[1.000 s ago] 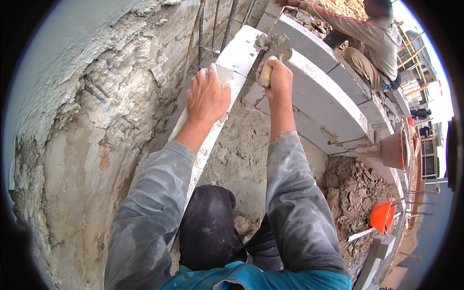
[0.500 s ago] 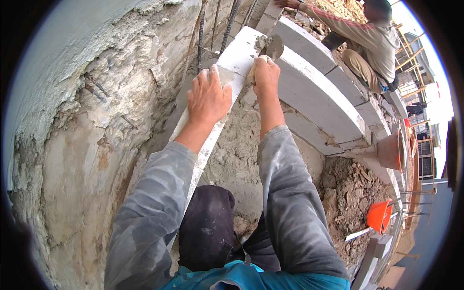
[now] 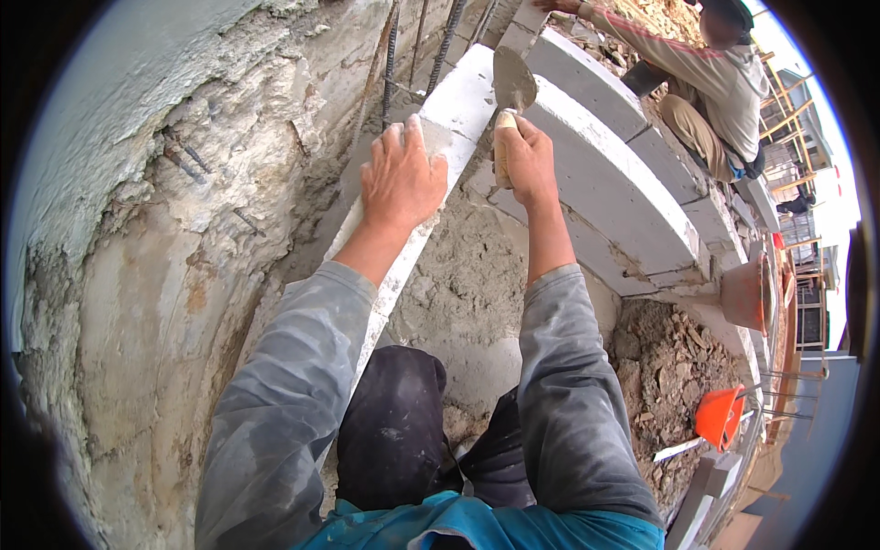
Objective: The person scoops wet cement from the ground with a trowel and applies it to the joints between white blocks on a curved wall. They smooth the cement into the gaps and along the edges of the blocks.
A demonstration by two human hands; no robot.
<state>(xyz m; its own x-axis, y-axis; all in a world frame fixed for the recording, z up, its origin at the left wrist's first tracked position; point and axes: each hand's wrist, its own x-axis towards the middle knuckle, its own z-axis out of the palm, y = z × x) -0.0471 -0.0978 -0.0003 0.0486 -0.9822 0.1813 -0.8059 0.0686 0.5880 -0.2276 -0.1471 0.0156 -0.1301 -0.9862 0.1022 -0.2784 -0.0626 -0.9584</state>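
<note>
My right hand [image 3: 529,163] grips the wooden handle of a trowel [image 3: 515,81]. Its pointed metal blade is smeared with grey mortar and lies over the gap between two pale blocks. On top of the light-coloured block wall [image 3: 463,96], close to a joint, rests my left hand [image 3: 403,183], its fingers spread and slightly bent. To the right of the trowel curves a second row of pale blocks [image 3: 605,174]. Rough grey mortar or concrete [image 3: 458,275] fills the space between the rows, below my hands.
A rough, broken concrete wall [image 3: 174,266] with protruding bars stands at left. Upright steel rebar [image 3: 390,69] rises beyond my left hand. At upper right, another person [image 3: 724,87] sits by the blocks. An orange bucket [image 3: 720,417], a dull red bucket [image 3: 747,293] and rubble [image 3: 674,367] lie right.
My right hand has moved right and slightly nearer. The trowel blade has turned, its tip pointing farther away and its flat side showing. My left hand stays on the block, shifted slightly.
</note>
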